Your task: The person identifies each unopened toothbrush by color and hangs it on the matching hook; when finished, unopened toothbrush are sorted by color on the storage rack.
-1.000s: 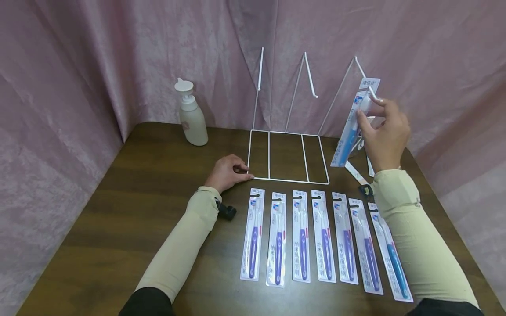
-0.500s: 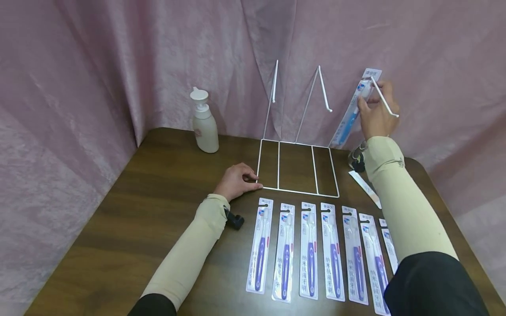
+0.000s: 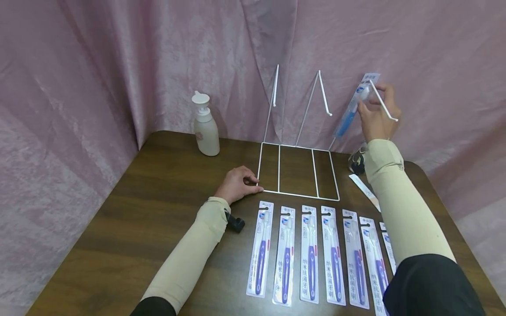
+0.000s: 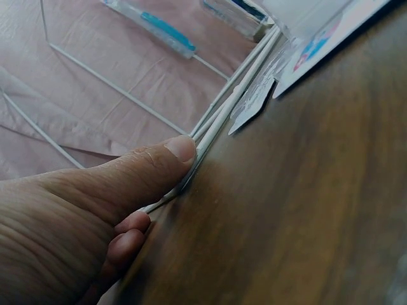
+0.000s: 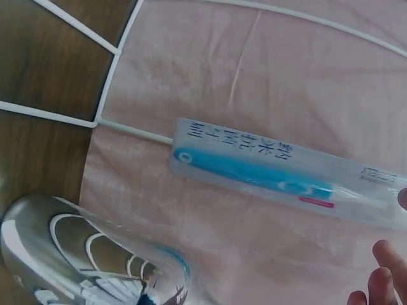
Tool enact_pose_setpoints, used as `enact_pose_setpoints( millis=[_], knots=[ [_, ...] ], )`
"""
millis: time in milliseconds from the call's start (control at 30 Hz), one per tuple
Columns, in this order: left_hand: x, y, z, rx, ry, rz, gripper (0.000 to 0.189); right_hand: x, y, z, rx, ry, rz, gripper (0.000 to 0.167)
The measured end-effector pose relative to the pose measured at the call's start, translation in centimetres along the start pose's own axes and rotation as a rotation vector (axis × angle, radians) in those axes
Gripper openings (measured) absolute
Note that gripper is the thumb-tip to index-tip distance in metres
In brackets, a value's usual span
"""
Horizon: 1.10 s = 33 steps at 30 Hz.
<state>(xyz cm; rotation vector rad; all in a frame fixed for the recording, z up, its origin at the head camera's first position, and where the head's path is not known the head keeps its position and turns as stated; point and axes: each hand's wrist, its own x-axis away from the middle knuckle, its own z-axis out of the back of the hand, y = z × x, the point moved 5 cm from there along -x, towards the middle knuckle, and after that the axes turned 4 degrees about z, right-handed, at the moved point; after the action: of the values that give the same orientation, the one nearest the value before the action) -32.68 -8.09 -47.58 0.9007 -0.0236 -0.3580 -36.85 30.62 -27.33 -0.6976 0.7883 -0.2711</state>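
Between thumb and fingers, my right hand (image 3: 378,116) pinches a packaged toothbrush (image 3: 349,112) with a blue handle at the right arm of a white wire rack (image 3: 300,195). The package's top card overlaps the base of the right hook (image 3: 381,102), which passes in front of the hand. In the right wrist view the blue toothbrush (image 5: 254,171) lies slanted before the curtain, some fingertips (image 5: 381,283) at the edge. My left hand (image 3: 239,184) pinches the rack's front left corner; its thumb (image 4: 181,149) presses on the wire in the left wrist view.
Several packaged toothbrushes (image 3: 261,259) with purple handles lie in a row before the rack. A cream pump bottle (image 3: 207,136) stands at the back left. Right of the rack are a white strip (image 3: 363,188) and a shiny clear container (image 5: 38,235). A pink curtain (image 3: 178,52) hangs behind.
My right hand has moved back with the blue toothbrush, bringing its card from the right hook's tip towards its base. The left hand keeps its grip on the corner. The head view has shifted.
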Motion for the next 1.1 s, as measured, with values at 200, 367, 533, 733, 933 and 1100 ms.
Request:
enact_pose_setpoints(
  millis=[200,367,533,733,933,1100],
  knots=[
    [-0.5,-0.3,0.1,0.008,0.005,-0.014,0.025,1.4,0.7,2.7,-0.047,0.049,0.027,0.041],
    [-0.8,-0.7,0.5,-0.001,0.005,-0.017,0.025,4.0,1.2,6.6,-0.047,0.072,0.086,0.035],
    [-0.5,-1.1,1.4,-0.030,0.000,-0.008,0.024,7.5,2.3,10.5,0.026,0.040,0.159,0.030],
    [-0.4,-1.1,2.4,-0.038,0.017,-0.015,0.025,9.9,6.4,14.2,0.168,-0.185,0.240,0.028],
    [-0.4,-1.1,1.9,-0.043,-0.006,0.007,0.026,13.2,13.7,15.8,0.295,-0.639,0.274,0.030],
    [-0.5,-1.1,1.7,-0.044,0.001,-0.017,0.025,15.7,18.8,15.4,0.319,-0.899,0.203,0.045]
  ],
)
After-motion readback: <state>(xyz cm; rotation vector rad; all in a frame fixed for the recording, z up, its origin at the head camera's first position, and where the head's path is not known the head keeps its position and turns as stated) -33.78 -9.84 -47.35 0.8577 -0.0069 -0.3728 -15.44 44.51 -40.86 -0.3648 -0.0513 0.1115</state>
